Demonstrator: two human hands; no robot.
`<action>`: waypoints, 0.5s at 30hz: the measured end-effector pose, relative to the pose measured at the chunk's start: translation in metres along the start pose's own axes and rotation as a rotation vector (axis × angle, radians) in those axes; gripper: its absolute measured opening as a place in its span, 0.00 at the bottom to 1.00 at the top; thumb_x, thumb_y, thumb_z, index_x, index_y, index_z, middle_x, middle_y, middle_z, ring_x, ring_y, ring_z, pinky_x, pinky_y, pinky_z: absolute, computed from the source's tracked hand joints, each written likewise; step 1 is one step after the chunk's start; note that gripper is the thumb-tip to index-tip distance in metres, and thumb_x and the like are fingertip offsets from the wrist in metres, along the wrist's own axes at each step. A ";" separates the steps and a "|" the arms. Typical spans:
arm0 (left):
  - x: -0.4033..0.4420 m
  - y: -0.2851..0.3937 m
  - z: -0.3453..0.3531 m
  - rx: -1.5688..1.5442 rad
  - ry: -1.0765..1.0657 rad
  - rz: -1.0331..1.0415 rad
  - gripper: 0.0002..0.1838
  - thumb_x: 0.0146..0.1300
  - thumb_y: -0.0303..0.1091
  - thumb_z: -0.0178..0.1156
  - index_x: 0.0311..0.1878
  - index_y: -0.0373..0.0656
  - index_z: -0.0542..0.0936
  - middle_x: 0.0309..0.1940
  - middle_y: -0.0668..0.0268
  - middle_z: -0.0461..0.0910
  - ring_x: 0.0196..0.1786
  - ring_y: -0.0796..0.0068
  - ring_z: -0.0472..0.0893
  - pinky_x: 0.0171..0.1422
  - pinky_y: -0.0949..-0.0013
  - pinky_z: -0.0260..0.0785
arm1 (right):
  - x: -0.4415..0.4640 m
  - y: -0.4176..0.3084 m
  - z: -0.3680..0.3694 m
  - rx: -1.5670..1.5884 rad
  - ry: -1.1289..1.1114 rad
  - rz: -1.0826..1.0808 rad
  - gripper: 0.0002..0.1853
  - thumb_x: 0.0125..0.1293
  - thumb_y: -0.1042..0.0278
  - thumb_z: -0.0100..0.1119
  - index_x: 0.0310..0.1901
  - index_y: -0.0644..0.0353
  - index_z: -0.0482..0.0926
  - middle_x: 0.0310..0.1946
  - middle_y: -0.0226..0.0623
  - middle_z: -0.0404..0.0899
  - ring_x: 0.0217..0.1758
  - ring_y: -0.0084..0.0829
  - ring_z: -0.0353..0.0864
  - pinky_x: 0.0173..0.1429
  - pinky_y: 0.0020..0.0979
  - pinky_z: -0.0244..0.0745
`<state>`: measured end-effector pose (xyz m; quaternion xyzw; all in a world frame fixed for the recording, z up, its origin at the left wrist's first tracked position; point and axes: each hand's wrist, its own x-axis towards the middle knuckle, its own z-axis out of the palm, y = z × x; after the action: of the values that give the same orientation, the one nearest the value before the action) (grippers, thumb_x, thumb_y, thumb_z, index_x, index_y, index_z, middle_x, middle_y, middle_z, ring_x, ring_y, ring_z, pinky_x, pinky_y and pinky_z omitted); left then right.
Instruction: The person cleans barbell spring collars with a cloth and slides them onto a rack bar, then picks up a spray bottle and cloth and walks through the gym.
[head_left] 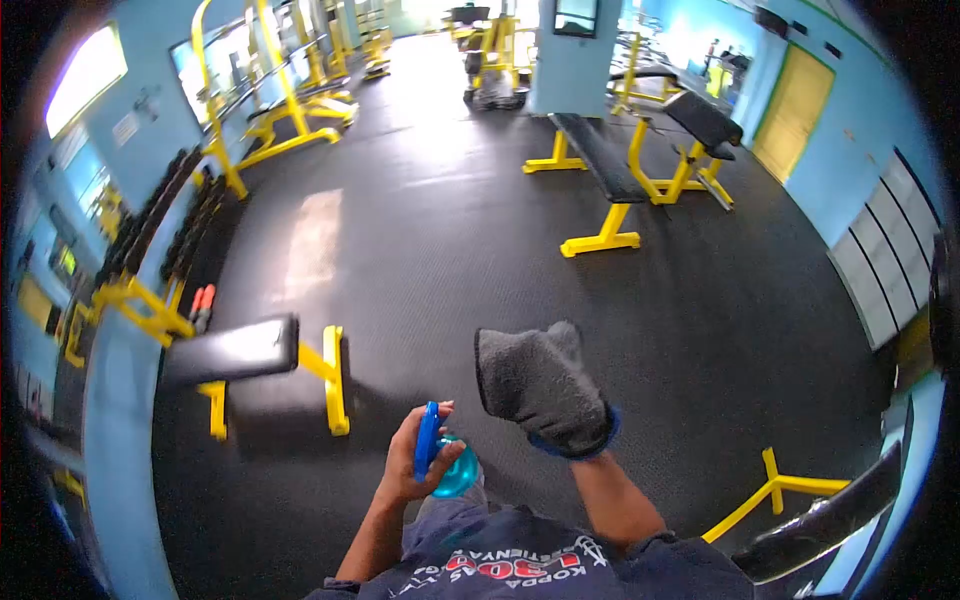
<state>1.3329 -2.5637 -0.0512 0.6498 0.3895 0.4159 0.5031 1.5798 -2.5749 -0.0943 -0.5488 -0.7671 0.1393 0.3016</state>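
Note:
Low in the view, left of the middle, my left hand (408, 455) is wrapped round the blue top of a spray bottle (456, 470) with a teal, see-through body. My right hand (572, 435) is inside a grey cloth mitt (540, 385) with a dark blue cuff, held up in front of my body to the right of the bottle. The mitt hides my right fingers, so their pose does not show. The bottle and the mitt are apart.
A black-padded bench (235, 350) on yellow legs stands at the left, by a dumbbell rack (150, 310). A flat bench (598, 160) and a padded yellow-framed seat (690, 160) stand ahead right. Another bench (830, 520) is at the lower right. A pillar (570, 75) rises behind.

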 end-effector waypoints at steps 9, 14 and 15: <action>0.254 -0.021 -0.042 0.158 -0.314 0.072 0.26 0.57 0.38 0.67 0.56 0.40 0.72 0.52 0.56 0.76 0.52 0.63 0.78 0.57 0.64 0.69 | 0.168 0.085 -0.062 -0.144 0.148 0.297 0.29 0.69 0.55 0.51 0.68 0.58 0.60 0.65 0.41 0.65 0.69 0.37 0.62 0.76 0.37 0.49; 0.376 -0.050 -0.037 0.097 -0.400 0.087 0.26 0.56 0.38 0.67 0.56 0.40 0.72 0.52 0.56 0.76 0.52 0.61 0.78 0.57 0.62 0.70 | 0.235 0.140 -0.052 -0.486 0.478 0.440 0.30 0.64 0.53 0.57 0.64 0.56 0.66 0.60 0.40 0.70 0.64 0.40 0.68 0.73 0.43 0.54; 0.399 -0.065 -0.033 0.099 -0.414 0.103 0.27 0.56 0.38 0.68 0.56 0.40 0.72 0.51 0.56 0.76 0.52 0.61 0.78 0.56 0.62 0.70 | 0.240 0.172 -0.025 -0.147 0.589 0.472 0.26 0.69 0.55 0.50 0.64 0.58 0.65 0.61 0.39 0.70 0.64 0.36 0.68 0.71 0.38 0.57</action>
<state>1.4364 -2.1720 -0.0503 0.7644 0.2640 0.2789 0.5179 1.6738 -2.2937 -0.0940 -0.7470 -0.5080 -0.0143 0.4285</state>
